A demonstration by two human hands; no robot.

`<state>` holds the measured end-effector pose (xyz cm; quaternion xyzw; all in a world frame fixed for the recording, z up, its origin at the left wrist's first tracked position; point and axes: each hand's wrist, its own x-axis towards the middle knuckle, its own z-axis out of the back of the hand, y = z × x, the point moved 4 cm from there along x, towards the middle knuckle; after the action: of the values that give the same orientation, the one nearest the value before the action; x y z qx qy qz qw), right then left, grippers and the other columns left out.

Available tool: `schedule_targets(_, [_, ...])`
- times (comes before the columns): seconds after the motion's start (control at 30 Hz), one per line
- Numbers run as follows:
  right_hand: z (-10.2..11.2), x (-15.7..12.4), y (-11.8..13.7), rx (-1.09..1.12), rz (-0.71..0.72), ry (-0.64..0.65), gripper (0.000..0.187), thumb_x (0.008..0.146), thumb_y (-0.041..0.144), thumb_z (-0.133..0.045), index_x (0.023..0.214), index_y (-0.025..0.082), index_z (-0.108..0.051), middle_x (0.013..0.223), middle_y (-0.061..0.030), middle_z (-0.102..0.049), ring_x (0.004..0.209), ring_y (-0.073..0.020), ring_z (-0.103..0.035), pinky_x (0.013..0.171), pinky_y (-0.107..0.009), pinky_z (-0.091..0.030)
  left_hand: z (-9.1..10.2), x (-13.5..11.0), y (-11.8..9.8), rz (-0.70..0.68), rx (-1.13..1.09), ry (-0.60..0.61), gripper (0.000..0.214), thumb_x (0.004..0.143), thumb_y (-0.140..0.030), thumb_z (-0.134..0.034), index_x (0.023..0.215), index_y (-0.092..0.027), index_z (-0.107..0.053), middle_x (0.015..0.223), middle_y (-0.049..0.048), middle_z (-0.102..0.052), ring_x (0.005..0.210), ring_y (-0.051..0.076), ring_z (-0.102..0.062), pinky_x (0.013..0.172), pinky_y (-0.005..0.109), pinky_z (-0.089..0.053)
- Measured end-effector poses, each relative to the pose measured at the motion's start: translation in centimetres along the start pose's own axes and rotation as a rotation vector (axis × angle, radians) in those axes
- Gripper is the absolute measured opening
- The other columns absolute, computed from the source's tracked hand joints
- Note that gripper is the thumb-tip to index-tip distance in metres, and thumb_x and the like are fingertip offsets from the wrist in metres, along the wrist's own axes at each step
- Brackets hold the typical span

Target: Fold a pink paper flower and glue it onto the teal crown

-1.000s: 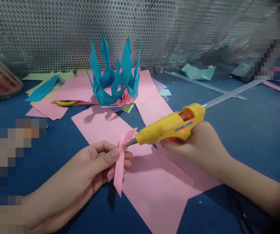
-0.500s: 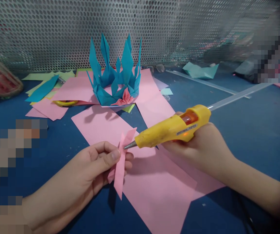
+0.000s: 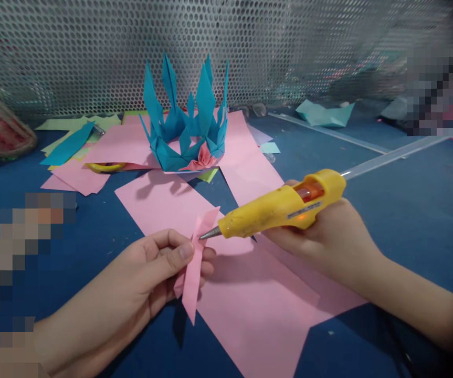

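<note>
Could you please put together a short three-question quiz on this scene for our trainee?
1. Multiple choice: where does the coral-pink fan-shaped piece sit on the blue paper crown? A) at the very top; B) low on the near side; C) inside, on the far wall.

2. True or false: the right hand holds the yellow glue gun.

3. Fill in the colour: the left hand pinches a folded ____ paper piece.

Key: 1. B. 2. True. 3. Pink.
</note>
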<state>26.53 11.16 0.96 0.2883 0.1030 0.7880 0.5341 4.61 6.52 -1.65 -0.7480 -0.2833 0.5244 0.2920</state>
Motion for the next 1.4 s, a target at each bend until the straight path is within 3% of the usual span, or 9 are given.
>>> schedule_targets(0.43, [0.45, 0.22, -0.46, 0.04, -0.13, -0.063, 0.025, 0.063, 0.027, -0.05, 0.042, 0.022, -0.036, 0.035, 0.0023, -0.04, 0.032, -0.0097, -0.037, 0.032, -0.022, -0.025, 0.0, 0.15, 0.2, 0.005, -0.065, -0.016, 0.029, 0.07, -0.042, -0.083, 0.083, -0.018, -0.073, 0.083, 0.0033, -0.07, 0.079, 0.015, -0.06, 0.076, 0.024, -0.053])
schedule_targets(0.77, [0.88, 0.43, -0.72, 0.007, -0.178, -0.107, 0.025, 0.059, 0.031, -0.049, 0.039, 0.021, -0.04, 0.032, 0.0013, -0.043, 0.031, -0.0109, -0.043, 0.031, -0.021, -0.025, -0.11, 0.32, 0.11, 0.01, -0.108, -0.032, 0.033, 0.063, -0.042, -0.087, 0.081, -0.017, -0.074, 0.08, 0.0046, -0.071, 0.078, 0.016, -0.064, 0.075, 0.023, -0.056])
schedule_targets(1.0, [0.92, 0.53, -0.71, 0.003, -0.183, -0.135, 0.025, 0.058, 0.032, -0.05, 0.038, 0.021, -0.041, 0.031, 0.0013, -0.043, 0.03, -0.0111, -0.043, 0.03, -0.02, -0.025, -0.01, 0.34, 0.09, 0.009, -0.115, -0.035, 0.023, 0.073, -0.036, -0.081, 0.082, -0.017, -0.073, 0.081, 0.0045, -0.073, 0.077, 0.015, -0.065, 0.076, 0.022, -0.057])
schedule_targets(1.2, [0.69, 0.4, -0.81, 0.007, -0.17, -0.115, 0.026, 0.059, 0.032, -0.049, 0.037, 0.021, -0.04, 0.031, 0.0016, -0.042, 0.029, -0.0119, -0.043, 0.03, -0.021, -0.024, 0.22, 0.29, 0.35, 0.005, -0.077, -0.02, 0.027, 0.074, -0.039, -0.08, 0.086, -0.017, -0.073, 0.082, 0.0045, -0.07, 0.079, 0.016, -0.063, 0.075, 0.024, -0.056])
schedule_targets(1.4, [0.32, 0.01, -0.32, 0.012, -0.12, -0.056, 0.028, 0.065, 0.03, -0.055, 0.044, 0.023, -0.038, 0.038, 0.0017, -0.042, 0.037, -0.0145, -0.047, 0.036, -0.025, -0.033, -0.01, -0.07, 0.06, 0.008, -0.042, -0.019, 0.024, 0.077, -0.039, -0.077, 0.085, -0.018, -0.072, 0.086, 0.004, -0.068, 0.08, 0.015, -0.06, 0.074, 0.023, -0.053])
